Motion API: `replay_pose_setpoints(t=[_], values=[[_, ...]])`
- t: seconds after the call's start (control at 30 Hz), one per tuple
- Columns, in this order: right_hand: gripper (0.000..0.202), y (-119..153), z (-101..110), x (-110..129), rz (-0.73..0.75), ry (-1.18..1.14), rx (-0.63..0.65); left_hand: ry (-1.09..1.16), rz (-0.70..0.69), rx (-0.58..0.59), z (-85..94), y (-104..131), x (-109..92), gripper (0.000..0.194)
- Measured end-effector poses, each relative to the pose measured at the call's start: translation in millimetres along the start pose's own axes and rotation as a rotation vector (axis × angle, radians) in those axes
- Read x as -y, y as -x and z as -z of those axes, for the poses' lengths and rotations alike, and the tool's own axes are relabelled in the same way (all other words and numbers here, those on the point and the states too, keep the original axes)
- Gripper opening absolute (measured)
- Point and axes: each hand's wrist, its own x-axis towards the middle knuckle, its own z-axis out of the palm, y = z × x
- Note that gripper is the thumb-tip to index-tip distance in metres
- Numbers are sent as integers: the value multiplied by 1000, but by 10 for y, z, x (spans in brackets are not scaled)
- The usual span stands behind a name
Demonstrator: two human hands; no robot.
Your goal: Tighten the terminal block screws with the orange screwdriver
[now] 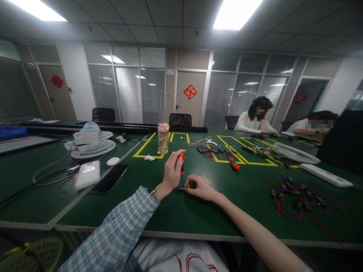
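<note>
Apparently, everything centres on the small connector (181,188), which I see low on the desk (136,215), between the two hands. Its size and stray wires are, I'd judge, why it is worked against a firm top. The right hand (202,188) lies low beside it, thumb and fingers pinched together at its right end, probably so it cannot turn or slide. The left hand (171,172) has its fingers clamped around the handle of an orange screwdriver (183,163), shaft down to the connector; from my distant seat I take that near-upright hold as a way to press straight along the shaft. I cannot tell whether the tip is seated in a screw.

Farther out, one wire pile (208,152) sits ahead to the right and another bundle (297,200) nearer the right arm, both likely within reach. A red screwdriver (234,164) lies near the first pile. The bottle (163,138) stands upright beyond the left hand, while the phone (112,178) and fan (93,149) are off left, seemingly clear of the work.
</note>
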Motion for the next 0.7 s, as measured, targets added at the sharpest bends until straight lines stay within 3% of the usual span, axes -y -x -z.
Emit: replay_pose_setpoints(t=[0.7], values=[[5,-12,-17,-46,11,-22,-5,1,-8,-6,-2,-4,-1,27]])
